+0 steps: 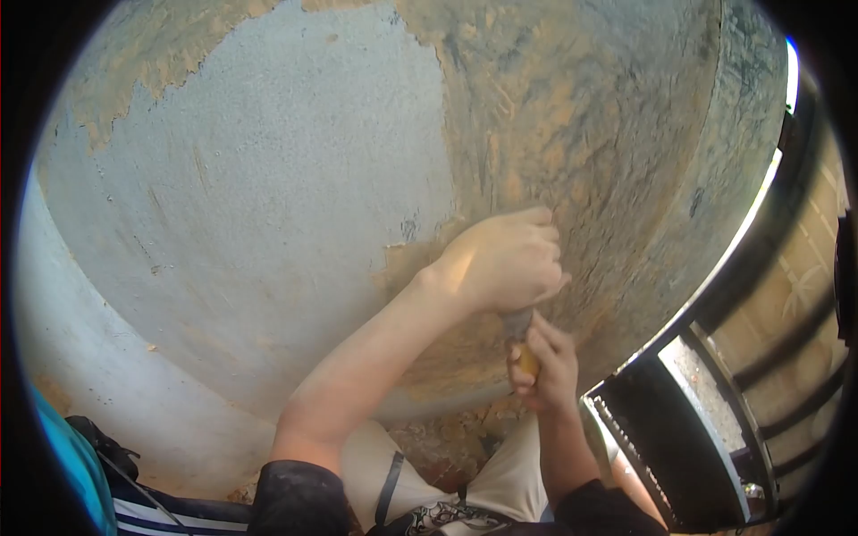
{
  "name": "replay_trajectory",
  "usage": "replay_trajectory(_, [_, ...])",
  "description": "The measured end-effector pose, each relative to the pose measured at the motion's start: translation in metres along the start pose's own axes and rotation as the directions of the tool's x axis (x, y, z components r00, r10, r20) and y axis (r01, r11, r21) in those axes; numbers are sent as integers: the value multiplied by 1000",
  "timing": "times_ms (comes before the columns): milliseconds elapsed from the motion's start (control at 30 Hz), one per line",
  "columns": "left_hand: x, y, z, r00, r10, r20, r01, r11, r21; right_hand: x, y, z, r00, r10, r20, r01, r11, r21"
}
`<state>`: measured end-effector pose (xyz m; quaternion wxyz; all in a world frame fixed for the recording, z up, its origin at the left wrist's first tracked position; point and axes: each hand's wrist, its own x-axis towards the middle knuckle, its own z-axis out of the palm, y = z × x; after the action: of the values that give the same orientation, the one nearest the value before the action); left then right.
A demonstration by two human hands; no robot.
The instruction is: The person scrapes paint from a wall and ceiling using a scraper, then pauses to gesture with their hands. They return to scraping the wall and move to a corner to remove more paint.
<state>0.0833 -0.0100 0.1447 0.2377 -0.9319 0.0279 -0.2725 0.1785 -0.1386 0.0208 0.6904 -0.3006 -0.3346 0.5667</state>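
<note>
In front of me is a wall with a large sheet of pale grey-blue paint [304, 143] still on it and bare, brownish, rough plaster [581, 134] to its right. My right hand [554, 366], low and right of centre, is closed around the yellow handle [527, 359] of a scraper. The scraper's grey metal blade [517, 321] points up toward my left hand, which partly hides it. My left hand [509, 255] is curled into a fist just above, close to the bare plaster. Whatever its fingers hold, if anything, is hidden from view.
A white lower wall strip [134, 375] curves along the left. Dark metal bars [795, 393] and a black panel [657, 438] stand at the right. Rubble [447, 447] lies on the ground between my legs. Teal cloth [67, 456] and a black item [103, 447] are at lower left.
</note>
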Motion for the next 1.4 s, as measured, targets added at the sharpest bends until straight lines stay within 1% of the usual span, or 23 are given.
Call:
replay_trajectory(100, [-9,5,2,996,37,-80,-44,995,-87,-2,0,-13,999,-33,43,35,999,-29])
replay_trajectory(167, [-3,0,4,971,61,231,-79,995,67,8,1,-9,997,-8,73,7,1000,7])
replay_trajectory(200, [-3,3,3,972,63,227,-78,995,58,11,-1,1,999,-11,34,11,1000,4])
replay_trajectory(267, [-6,-1,-6,998,39,58,-39,999,1,4,6,7,999,-27,-33,28,1000,11])
replay_trajectory(300, [-4,-1,-5,997,38,62,-38,999,7,-1,6,3,999,-28,-27,29,999,15])
replay_trajectory(367, [-7,7,-2,996,86,-20,-88,990,-113,-14,7,-4,998,-64,-6,64,998,-3])
replay_trajectory(433, [-7,-7,-7,996,86,13,-85,993,-76,-8,4,3,999,-43,-2,43,999,1])
replay_trajectory(500, [-5,-6,-10,995,87,45,-85,995,-51,-1,4,22,999,-25,-22,27,995,97])
replay_trajectory(533, [-5,-6,-16,995,76,58,-73,996,-55,-8,1,29,998,-50,-47,51,998,24])
replay_trajectory(600, [-7,-3,-16,995,82,53,-79,995,-57,-11,8,15,998,-47,-34,48,998,28])
replay_trajectory(633, [-10,0,-11,994,81,67,-77,995,-64,-14,13,9,999,-46,-29,47,998,42])
replay_trajectory(700, [-9,1,-3,958,103,269,-107,994,2,-3,16,12,1000,-3,6,3,998,63])
replay_trajectory(800, [-8,-6,-19,953,39,300,-50,998,28,6,27,27,999,33,-11,-31,985,170])
replay_trajectory(833, [-5,-8,-19,953,35,302,-50,998,41,2,24,27,1000,29,1,-29,985,172])
replay_trajectory(900, [-7,-2,-18,984,119,129,-102,986,-135,-17,19,20,999,0,-39,5,992,124])
replay_trajectory(933, [-7,-6,-21,983,122,136,-104,986,-130,-12,16,17,1000,-3,12,2,995,105])
replay_trajectory(1000, [0,-11,-23,952,110,286,-132,989,60,3,14,28,1000,-8,-3,9,991,130])
replay_trajectory(1067, [2,-12,-29,968,95,233,-106,994,39,4,10,33,1000,-5,0,5,985,175])
replay_trajectory(1133, [1,-11,-35,994,16,107,-6,996,-93,-3,8,28,1000,-24,-17,26,989,146])
replay_trajectory(1267, [2,-10,-25,984,88,156,-77,994,-81,9,1,43,999,-48,12,47,992,118])
replay_trajectory(1333, [8,-23,-49,980,31,199,-46,997,70,12,-6,49,997,-62,42,58,994,94])
replay_trajectory(1367, [9,-26,-48,980,30,197,-47,995,84,11,-9,52,996,-69,54,64,994,94])
replay_trajectory(1400, [7,-24,-43,991,49,121,-51,999,11,5,-8,52,998,-68,14,66,994,89])
